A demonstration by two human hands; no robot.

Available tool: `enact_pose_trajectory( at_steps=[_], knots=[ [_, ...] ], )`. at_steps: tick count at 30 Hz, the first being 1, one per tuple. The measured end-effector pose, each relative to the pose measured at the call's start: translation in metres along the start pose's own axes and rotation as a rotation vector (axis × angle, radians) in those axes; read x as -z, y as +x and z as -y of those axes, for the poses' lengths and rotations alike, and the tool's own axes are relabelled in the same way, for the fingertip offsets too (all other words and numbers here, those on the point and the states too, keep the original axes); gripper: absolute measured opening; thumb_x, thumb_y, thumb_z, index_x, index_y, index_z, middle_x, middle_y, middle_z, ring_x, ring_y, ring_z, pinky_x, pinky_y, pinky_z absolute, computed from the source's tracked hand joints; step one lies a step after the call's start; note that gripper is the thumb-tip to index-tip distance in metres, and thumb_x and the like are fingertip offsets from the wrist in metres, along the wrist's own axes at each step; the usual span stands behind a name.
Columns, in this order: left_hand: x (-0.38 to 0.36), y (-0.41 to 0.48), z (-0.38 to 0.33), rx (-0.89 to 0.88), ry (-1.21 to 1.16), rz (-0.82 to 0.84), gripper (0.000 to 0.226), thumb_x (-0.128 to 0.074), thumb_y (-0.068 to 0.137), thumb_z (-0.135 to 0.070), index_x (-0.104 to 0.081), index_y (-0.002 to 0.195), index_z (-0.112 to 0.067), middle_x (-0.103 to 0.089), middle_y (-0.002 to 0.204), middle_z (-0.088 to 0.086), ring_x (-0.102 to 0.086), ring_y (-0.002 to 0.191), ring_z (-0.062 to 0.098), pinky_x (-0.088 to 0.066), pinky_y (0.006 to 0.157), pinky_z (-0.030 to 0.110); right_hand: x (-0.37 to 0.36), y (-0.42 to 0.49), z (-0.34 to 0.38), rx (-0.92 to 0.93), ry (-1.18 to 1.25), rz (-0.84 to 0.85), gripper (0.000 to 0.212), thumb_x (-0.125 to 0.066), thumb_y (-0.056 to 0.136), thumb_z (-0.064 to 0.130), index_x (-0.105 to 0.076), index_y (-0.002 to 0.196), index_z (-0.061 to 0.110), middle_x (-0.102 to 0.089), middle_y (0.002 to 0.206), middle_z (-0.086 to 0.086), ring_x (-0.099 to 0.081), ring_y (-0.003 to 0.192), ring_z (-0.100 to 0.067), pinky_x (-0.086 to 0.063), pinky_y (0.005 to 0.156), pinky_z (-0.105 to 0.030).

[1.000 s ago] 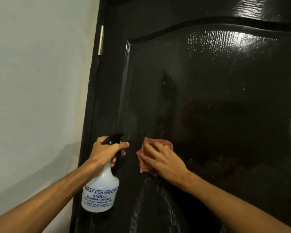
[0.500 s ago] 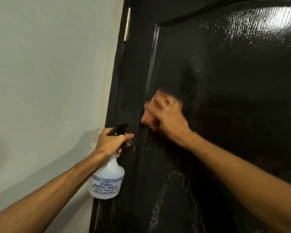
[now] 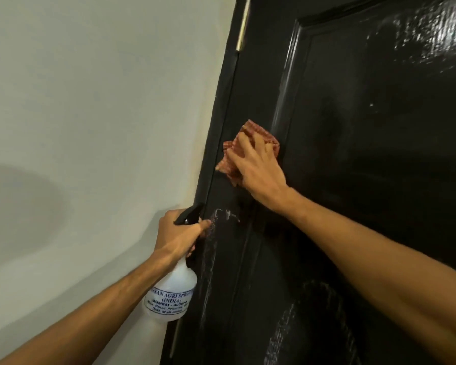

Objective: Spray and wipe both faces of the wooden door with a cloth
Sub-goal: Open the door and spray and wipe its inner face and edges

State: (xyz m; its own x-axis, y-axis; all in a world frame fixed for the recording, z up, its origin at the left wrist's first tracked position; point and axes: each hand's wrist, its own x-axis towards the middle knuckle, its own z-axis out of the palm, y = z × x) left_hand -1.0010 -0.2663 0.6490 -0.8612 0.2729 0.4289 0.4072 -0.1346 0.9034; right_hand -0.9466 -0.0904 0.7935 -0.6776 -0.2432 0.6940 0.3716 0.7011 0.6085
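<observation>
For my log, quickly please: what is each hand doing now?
Left hand: grips the spray bottle.
Right hand: holds the cloth, pressed against the door.

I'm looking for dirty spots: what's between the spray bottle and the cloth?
In the head view, just bare dark door with whitish streaks lies between the spray bottle and the cloth.
</observation>
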Motion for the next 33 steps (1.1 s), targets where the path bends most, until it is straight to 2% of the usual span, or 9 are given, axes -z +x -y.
enact_pose_trajectory(
  at_steps=[3, 6, 9, 13, 18, 20, 25, 30, 33],
  knots=[
    [0.008, 0.004, 0.01, -0.02, 0.012, -0.029, 0.012, -0.081, 0.089, -0.019, -0.076, 0.085, -0.008, -0.075, 0.073, 0.016, -0.062, 0.052, 0.02, -0.053, 0.048, 0.029, -0.046, -0.037, 0.068, 0.308, -0.047, 0.09, 0.061, -0.053, 0.096, 0.035, -0.041, 0.154, 0.019, -0.032, 0.16, -0.015, -0.031, 0.144, -0.038, -0.035, 0.113, -0.05],
    [0.017, 0.003, 0.023, 0.003, 0.033, -0.043, 0.012, -0.082, 0.089, -0.02, -0.076, 0.085, -0.01, -0.075, 0.071, 0.015, -0.059, 0.046, 0.015, -0.053, 0.048, 0.03, -0.074, -0.097, 0.123, 0.593, -0.051, 0.334, 0.058, -0.053, 0.094, 0.042, -0.048, 0.15, 0.025, -0.037, 0.158, -0.008, -0.035, 0.14, -0.03, -0.035, 0.11, -0.041],
    [0.025, 0.004, 0.024, -0.009, 0.032, -0.006, 0.013, -0.08, 0.091, -0.019, -0.075, 0.088, -0.007, -0.075, 0.076, 0.016, -0.055, 0.04, 0.008, -0.047, 0.044, 0.024, -0.061, -0.057, 0.099, 0.442, -0.009, 0.192, 0.063, -0.066, 0.089, 0.041, -0.049, 0.148, 0.025, -0.035, 0.156, -0.009, -0.035, 0.135, -0.03, -0.037, 0.107, -0.044],
    [0.029, 0.008, 0.027, -0.046, 0.067, 0.007, 0.009, -0.076, 0.094, -0.017, -0.074, 0.089, -0.01, -0.075, 0.079, 0.015, -0.057, 0.041, 0.005, -0.046, 0.042, 0.02, -0.042, -0.012, 0.067, 0.116, -0.019, 0.069, 0.063, -0.061, 0.093, 0.032, -0.044, 0.152, 0.019, -0.031, 0.159, -0.015, -0.029, 0.142, -0.038, -0.031, 0.114, -0.049],
    [0.025, -0.007, 0.045, 0.027, 0.087, 0.0, 0.013, -0.078, 0.091, -0.016, -0.074, 0.082, -0.006, -0.076, 0.077, 0.017, -0.053, 0.037, 0.007, -0.042, 0.039, 0.021, -0.083, -0.144, 0.141, 0.619, 0.004, 0.36, 0.057, -0.048, 0.094, 0.036, -0.048, 0.15, 0.024, -0.04, 0.154, -0.009, -0.038, 0.135, -0.03, -0.037, 0.105, -0.042],
    [0.026, -0.01, 0.046, 0.046, 0.067, 0.005, 0.013, -0.078, 0.091, -0.015, -0.075, 0.084, -0.006, -0.076, 0.077, 0.017, -0.053, 0.038, 0.01, -0.042, 0.039, 0.022, -0.071, -0.14, 0.129, 0.601, -0.002, 0.39, 0.059, -0.044, 0.094, 0.038, -0.046, 0.152, 0.026, -0.036, 0.157, -0.009, -0.037, 0.136, -0.03, -0.038, 0.105, -0.041],
    [0.024, -0.013, 0.042, 0.055, 0.045, 0.018, 0.012, -0.078, 0.092, -0.017, -0.074, 0.09, -0.005, -0.076, 0.076, 0.013, -0.052, 0.041, 0.016, -0.044, 0.039, 0.026, -0.019, -0.058, 0.05, 0.112, -0.005, 0.141, 0.062, -0.05, 0.09, 0.028, -0.045, 0.152, 0.02, -0.031, 0.161, -0.014, -0.035, 0.138, -0.039, -0.038, 0.105, -0.051],
    [0.004, -0.032, 0.038, 0.079, 0.033, 0.059, 0.014, -0.078, 0.092, -0.017, -0.074, 0.09, -0.004, -0.076, 0.076, 0.015, -0.05, 0.038, 0.012, -0.043, 0.038, 0.025, -0.044, -0.166, 0.081, 0.516, -0.041, 0.257, 0.053, -0.044, 0.093, 0.028, -0.055, 0.145, 0.021, -0.048, 0.148, -0.008, -0.048, 0.123, -0.03, -0.043, 0.089, -0.04],
    [-0.003, -0.036, 0.031, 0.074, 0.007, 0.105, 0.015, -0.078, 0.092, -0.017, -0.073, 0.091, -0.003, -0.076, 0.078, 0.016, -0.049, 0.037, 0.014, -0.041, 0.038, 0.025, -0.034, -0.171, 0.064, 0.515, -0.066, 0.278, 0.055, -0.034, 0.093, 0.024, -0.056, 0.144, 0.023, -0.05, 0.146, -0.008, -0.05, 0.124, -0.03, -0.043, 0.09, -0.04]
  ],
)
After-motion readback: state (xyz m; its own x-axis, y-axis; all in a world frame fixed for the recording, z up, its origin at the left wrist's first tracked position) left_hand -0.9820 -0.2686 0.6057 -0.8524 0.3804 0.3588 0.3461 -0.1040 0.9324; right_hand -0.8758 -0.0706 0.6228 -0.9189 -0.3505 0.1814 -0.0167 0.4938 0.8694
